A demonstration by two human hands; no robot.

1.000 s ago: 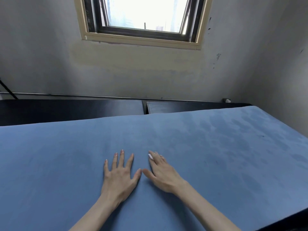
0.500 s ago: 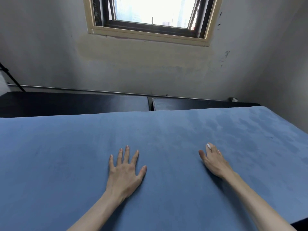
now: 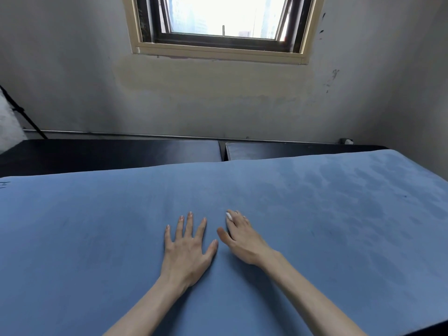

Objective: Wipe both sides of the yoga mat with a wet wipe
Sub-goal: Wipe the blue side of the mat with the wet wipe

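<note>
Hands lie side by side on a wide blue foam yoga mat [image 3: 97, 238], which is spread flat across a black worktop [image 3: 109, 154] and fills the lower half of the view. The left hand [image 3: 186, 251] rests palm down with its fingers spread, grip wide and holding nothing. The right hand [image 3: 242, 238] sits just beside it, the two thumbs near each other but apart. Its fingers are curved down against the mat, and a small white edge of a wet wipe [image 3: 228, 215] shows at the fingertips; most of the wipe is hidden under the hand, so the grip reads as narrow, pressing the wipe to the mat.

Mat surface to the right of the hands carries darker blotchy patches [image 3: 358, 185], strongest toward the far right corner; the left portion is even in tone. A small dark mark [image 3: 4, 185] sits at the mat's far left edge.

Beyond the mat, the black worktop shows a seam between two panels. Behind it stands a grey stained plaster wall [image 3: 72, 81] with a cream-framed window [image 3: 218, 49], brightly lit. A thin metal rail [image 3: 145, 135] runs along the wall base.
</note>
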